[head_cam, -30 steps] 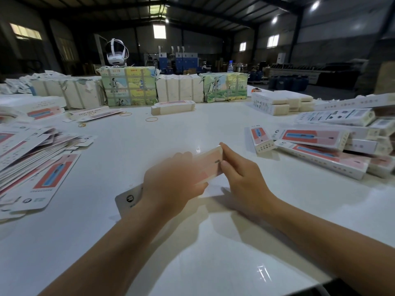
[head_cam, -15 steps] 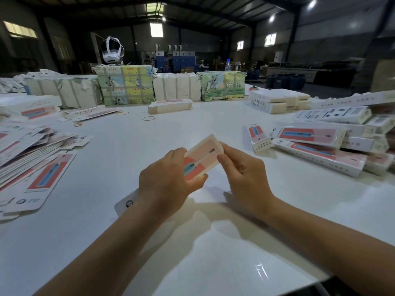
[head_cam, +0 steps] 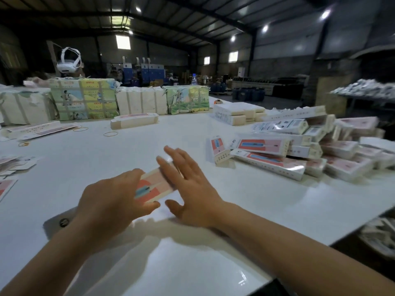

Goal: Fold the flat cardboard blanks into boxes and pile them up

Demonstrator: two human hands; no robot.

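White table point(head_cam: 277, 201) in a warehouse, seen from the head camera, with the box in hand point(head_cam: 152, 186) as landmark. To its right lies a loose pile of folded boxes point(head_cam: 299, 150), and one short box point(head_cam: 218, 149) stands on end between the pile and the hands. Flat blanks point(head_cam: 12, 165) are fanned out far to its left. Beyond it, at the far edge of the table, stands a row of strapped bundles point(head_cam: 102, 99), with a long pale carton point(head_cam: 134, 121) and several rubber bands point(head_cam: 110, 133) in front of them. Nothing lies between the hands and the pile. The box in hand is held just above the table near the front edge; its upper face is pink and red with a blue tool-shaped picture, blurred by motion. The left hand point(head_cam: 109, 201) grasps its near end, fingers curled round it. The right hand point(head_cam: 190, 186) has straight, spread fingers laid against the far end. No printing is legible.
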